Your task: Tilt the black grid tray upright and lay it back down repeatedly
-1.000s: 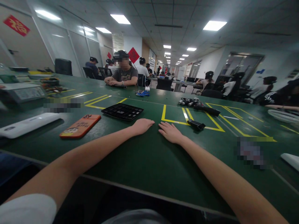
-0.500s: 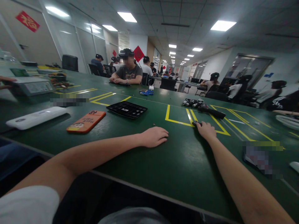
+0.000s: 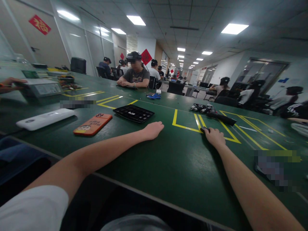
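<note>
1. Green, smooth and faintly glossy, the tabletop [image 3: 154, 173] is spreading all around the black panel [image 3: 133, 113].
2. Nearer than the panel and well to its right, the right hand [image 3: 216, 138] is bending its fingers over a small black piece [image 3: 205, 129]. They are hiding most of its shape, so I cannot tell whether they are clamping it or only touching. If just the fingertips are bearing on it, it could be slipping away.
3. Just nearer than the panel, off its right end, the left hand [image 3: 154, 130] is resting with its fingers together; the space beneath is being hidden. Because it is lying so close, a leftward swing could be knocking the panel askew.
4. Left of the panel and slightly nearer, an orange phone case [image 3: 93, 124] is lying flat, oblong and printed.
5. Farther left of the panel, a white device [image 3: 47, 119] is showing a long, plain, round-cornered shell.
6. The panel itself is lying flat, ribs dividing its face into squarish cells.
7. Right of the panel, beyond the piece, a metallic, tangled bundle [image 3: 203, 108] is sitting; careless fingers could be snagging there.
8. Behind the panel, a co-worker [image 3: 134, 77] is sitting, forearms on the table.
</note>
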`<state>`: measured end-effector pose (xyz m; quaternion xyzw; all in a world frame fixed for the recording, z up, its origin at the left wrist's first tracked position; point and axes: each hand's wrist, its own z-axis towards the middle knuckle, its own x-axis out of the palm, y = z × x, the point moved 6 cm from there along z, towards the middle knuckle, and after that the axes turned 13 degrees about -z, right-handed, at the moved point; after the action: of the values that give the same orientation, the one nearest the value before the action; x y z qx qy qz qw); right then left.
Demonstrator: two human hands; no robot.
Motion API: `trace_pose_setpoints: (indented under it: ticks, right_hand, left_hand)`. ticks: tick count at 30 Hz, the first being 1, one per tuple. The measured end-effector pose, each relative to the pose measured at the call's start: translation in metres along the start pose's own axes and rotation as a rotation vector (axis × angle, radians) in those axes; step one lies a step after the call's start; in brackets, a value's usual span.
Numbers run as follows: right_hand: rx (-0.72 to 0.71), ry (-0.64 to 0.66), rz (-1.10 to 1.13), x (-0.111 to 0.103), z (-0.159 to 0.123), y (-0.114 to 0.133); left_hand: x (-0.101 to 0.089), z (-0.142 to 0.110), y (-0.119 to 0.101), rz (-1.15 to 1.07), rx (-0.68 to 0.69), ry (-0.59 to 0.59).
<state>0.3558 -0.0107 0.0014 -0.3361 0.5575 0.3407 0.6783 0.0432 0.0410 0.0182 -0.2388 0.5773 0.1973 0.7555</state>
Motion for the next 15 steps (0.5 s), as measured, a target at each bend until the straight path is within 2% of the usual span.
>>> trace_pose_setpoints:
  ticks: [11,13,15]
  right_hand:
    - [-0.009,-0.032,-0.023,0.0,0.0,0.0]
    - [-0.01,-0.02,-0.032,0.0,-0.001,0.001]
    - [-0.013,-0.007,-0.043,0.0,-0.002,0.001]
  left_hand:
    - [-0.003,-0.001,0.01,0.032,-0.114,0.018]
    - [-0.002,-0.001,0.01,0.029,-0.127,-0.008]
    - [-0.007,0.0,0.014,-0.037,-0.181,-0.082]
